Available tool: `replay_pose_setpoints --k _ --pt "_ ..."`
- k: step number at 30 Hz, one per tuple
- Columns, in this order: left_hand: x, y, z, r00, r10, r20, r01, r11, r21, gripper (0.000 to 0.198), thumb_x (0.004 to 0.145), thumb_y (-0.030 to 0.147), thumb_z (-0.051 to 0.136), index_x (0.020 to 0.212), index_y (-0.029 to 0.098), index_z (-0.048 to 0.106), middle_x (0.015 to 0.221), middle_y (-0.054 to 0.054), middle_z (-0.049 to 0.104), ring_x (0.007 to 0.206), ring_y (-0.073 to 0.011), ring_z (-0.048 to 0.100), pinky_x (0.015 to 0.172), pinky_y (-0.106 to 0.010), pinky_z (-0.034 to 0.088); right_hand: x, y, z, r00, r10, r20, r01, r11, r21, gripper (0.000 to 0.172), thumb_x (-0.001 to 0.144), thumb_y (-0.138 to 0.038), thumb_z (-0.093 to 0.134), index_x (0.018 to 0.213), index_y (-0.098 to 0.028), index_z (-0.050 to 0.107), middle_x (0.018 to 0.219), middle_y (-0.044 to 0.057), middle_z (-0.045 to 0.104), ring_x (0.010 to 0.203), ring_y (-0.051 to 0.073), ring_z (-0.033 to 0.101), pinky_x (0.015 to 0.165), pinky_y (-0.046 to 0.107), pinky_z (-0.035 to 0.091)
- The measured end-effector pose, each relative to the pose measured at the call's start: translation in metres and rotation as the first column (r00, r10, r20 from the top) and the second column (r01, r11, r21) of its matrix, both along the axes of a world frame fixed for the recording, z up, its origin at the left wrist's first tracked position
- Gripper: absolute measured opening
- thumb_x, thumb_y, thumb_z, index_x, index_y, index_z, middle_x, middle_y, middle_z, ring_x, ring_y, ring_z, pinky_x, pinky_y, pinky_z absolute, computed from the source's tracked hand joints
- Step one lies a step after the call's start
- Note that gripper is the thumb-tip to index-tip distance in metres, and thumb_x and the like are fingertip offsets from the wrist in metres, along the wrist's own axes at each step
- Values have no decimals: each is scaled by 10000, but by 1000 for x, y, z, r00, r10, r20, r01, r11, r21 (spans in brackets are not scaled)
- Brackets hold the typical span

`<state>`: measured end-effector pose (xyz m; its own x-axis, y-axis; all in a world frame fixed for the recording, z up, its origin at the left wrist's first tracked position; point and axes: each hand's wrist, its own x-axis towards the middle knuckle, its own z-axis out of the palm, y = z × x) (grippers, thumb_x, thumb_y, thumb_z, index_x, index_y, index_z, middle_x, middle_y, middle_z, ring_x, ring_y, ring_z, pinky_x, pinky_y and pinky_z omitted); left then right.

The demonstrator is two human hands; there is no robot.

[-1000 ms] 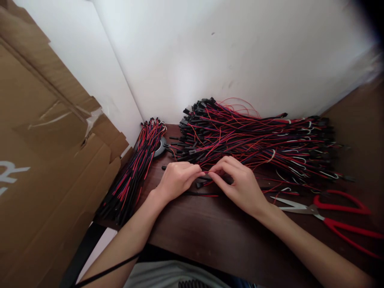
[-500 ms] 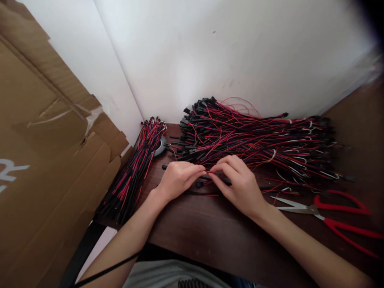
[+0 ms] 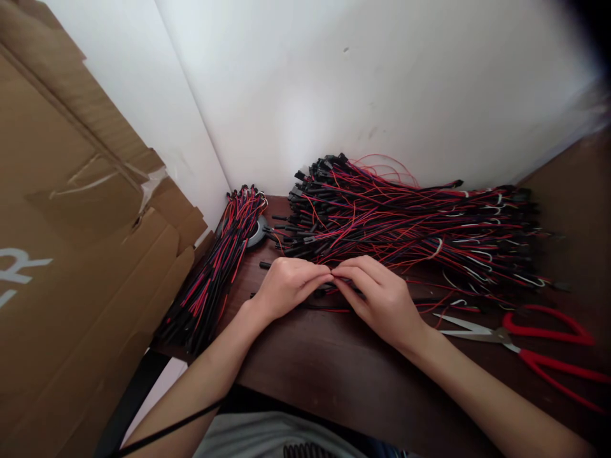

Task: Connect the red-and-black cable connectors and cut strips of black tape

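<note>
My left hand (image 3: pixel 286 287) and my right hand (image 3: pixel 379 298) meet fingertip to fingertip on the dark wooden table (image 3: pixel 334 375). Both hands are closed in a pinch on a thin red and black wire (image 3: pixel 329 310) with a black connector, which lies just under them. Directly behind the hands a big loose pile of red and black wires (image 3: pixel 405 226) with black connectors spreads along the wall. The exact part between the fingertips is hidden.
A tidy bundle of the same wires (image 3: pixel 217 270) lies at the table's left edge, its far end by a round grey object (image 3: pixel 258 232). Red-handled scissors (image 3: pixel 525 340) rest at the right. Flattened cardboard (image 3: pixel 81 254) leans on the left. White walls close the corner.
My hands have drawn closer together, so the fingertips now touch over the wire. The view has shifted slightly. The piles and the scissors have not moved.
</note>
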<state>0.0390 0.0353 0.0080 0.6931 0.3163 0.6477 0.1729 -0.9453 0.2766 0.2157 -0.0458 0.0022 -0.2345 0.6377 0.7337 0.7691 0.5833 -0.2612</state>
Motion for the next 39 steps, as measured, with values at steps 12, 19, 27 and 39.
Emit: replay_pose_setpoints --k 12,19,27,39 --pt "-1 -1 1 995 36 -97 -40 998 -41 232 954 314 536 963 136 685 811 -46 755 673 -138 702 632 -217 513 1 3 0 994 30 -107 -44 990 -135 97 920 -103 527 900 -192 560 823 53 628 728 167 619 652 295 530" --pt "-3 0 3 989 53 -138 -60 997 -43 211 961 307 521 971 159 672 795 -30 745 670 -134 693 629 -213 498 6 3 -1 986 72 -148 -94 985 -144 82 927 -124 534 923 -189 583 831 50 627 744 162 632 658 286 527" --pt "-3 2 0 988 43 -149 -50 998 -49 222 962 305 518 896 155 667 766 -29 734 663 -135 684 628 -219 486 8 5 -4 989 86 -120 -106 978 -178 89 938 -138 520 915 -180 594 840 57 634 733 163 635 660 291 527" --pt "-8 1 9 979 132 -155 -158 973 -168 192 893 318 609 1007 167 579 766 2 661 601 -108 605 556 -196 424 9 7 0 970 22 -244 -75 975 -207 62 903 -155 575 867 -186 614 806 44 657 742 172 638 663 295 518"
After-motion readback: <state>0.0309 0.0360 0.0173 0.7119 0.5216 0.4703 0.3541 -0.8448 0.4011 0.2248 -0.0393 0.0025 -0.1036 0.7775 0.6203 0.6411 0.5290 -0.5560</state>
